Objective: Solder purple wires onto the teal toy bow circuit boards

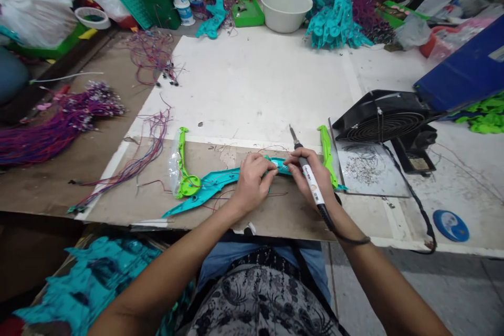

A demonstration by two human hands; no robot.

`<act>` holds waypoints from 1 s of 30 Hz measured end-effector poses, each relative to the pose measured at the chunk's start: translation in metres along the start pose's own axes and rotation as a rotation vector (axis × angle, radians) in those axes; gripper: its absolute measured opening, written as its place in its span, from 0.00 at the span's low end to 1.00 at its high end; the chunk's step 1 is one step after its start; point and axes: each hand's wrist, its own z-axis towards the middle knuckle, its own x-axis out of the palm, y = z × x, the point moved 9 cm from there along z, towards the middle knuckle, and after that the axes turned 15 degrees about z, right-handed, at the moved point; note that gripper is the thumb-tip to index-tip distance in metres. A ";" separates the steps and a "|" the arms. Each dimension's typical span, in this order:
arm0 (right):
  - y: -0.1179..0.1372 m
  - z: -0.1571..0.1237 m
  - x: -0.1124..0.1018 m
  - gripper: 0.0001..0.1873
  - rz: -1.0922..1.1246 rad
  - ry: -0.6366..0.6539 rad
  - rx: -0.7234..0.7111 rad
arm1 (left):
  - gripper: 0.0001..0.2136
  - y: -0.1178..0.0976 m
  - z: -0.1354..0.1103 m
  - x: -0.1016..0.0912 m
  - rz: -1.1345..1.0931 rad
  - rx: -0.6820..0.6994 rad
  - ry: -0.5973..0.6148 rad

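Observation:
A long curved turquoise plastic piece [214, 182] lies in front of me, with green plastic arms [183, 168] at its left and right ends. My left hand [254, 181] is over its middle, thumb and fingers pinched together; what is between the fingertips is too small to make out. In my right hand [313, 173] rests a soldering iron [311, 178], its tip pointing up and away from the piece. That hand's fingertips are also at the middle of the piece, close to the left fingertips. Thin red wires run along the piece.
Left of the piece lie loose wires [151, 142] and a thick purple wire bundle [59, 128]. A black fan [380, 115] and a blue round tin [451, 224] are on the right. Behind are a white basin [286, 8] and stacked turquoise parts [331, 10].

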 end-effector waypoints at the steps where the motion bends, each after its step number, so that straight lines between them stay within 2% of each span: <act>1: 0.004 0.000 0.000 0.11 -0.002 0.006 -0.055 | 0.05 0.004 0.002 0.001 -0.058 -0.042 0.020; 5: 0.020 -0.004 0.008 0.10 -0.058 0.105 -0.262 | 0.05 0.013 0.007 0.008 -0.186 -0.122 0.135; 11: 0.031 -0.005 0.016 0.11 -0.087 0.224 -0.422 | 0.05 0.012 0.009 0.013 -0.223 -0.120 0.232; 19: 0.032 -0.010 0.016 0.10 -0.169 0.212 -0.430 | 0.05 0.012 0.005 0.009 -0.182 -0.153 0.141; 22: 0.027 -0.009 0.016 0.11 -0.163 0.187 -0.332 | 0.05 0.000 0.001 -0.001 -0.003 -0.008 0.002; 26: 0.003 -0.001 0.012 0.13 -0.053 0.109 0.025 | 0.07 -0.025 -0.011 -0.008 0.344 0.260 -0.184; 28: -0.007 0.001 0.010 0.14 0.017 0.073 0.141 | 0.08 -0.029 -0.014 -0.008 0.402 0.314 -0.216; 30: -0.012 0.000 0.008 0.14 0.084 0.054 0.186 | 0.07 -0.025 -0.012 -0.008 0.365 0.286 -0.187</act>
